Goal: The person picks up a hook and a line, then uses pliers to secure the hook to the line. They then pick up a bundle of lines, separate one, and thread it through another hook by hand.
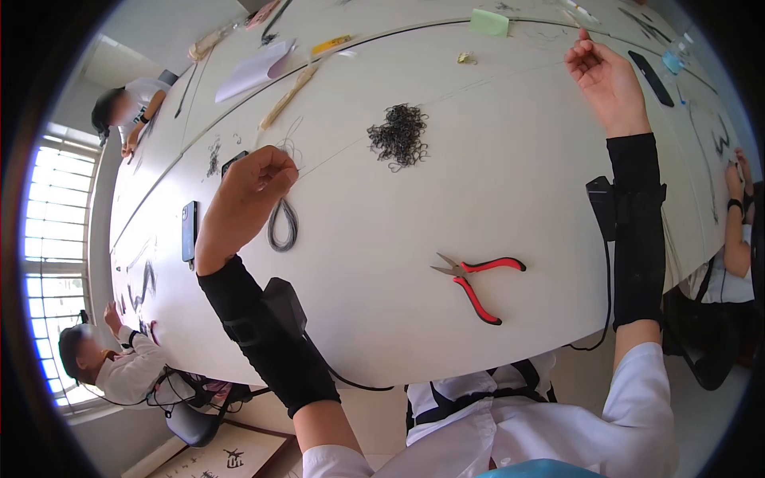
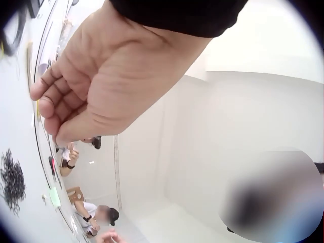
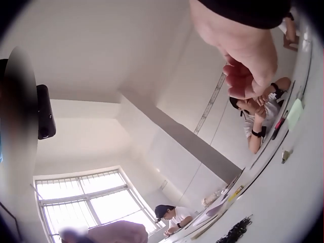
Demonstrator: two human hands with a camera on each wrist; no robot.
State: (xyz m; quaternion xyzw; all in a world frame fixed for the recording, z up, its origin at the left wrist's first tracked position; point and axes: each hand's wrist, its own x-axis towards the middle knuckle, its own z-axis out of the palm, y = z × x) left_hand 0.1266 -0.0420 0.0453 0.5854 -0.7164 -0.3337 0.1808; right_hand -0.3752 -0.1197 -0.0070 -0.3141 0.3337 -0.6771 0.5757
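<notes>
While the left hand [image 1: 253, 179] is pinching a thin grey wire [image 1: 446, 99] taut, fingers curled above the coiled wire loop [image 1: 282, 225], the right hand [image 1: 603, 70], far beyond the loop, is clamping the wire's other end so it is stretching straight across the white table [image 1: 494, 207].

A shared craft workroom, by the look of it: one long white table [image 1: 446, 319] seats several people bent over small work along its far edges. Red-handled pliers [image 1: 476, 279] lie near the near edge, a heap of small dark metal rings [image 1: 398, 135] mid-table (wire coils too), under a barred window [image 3: 86, 195].
</notes>
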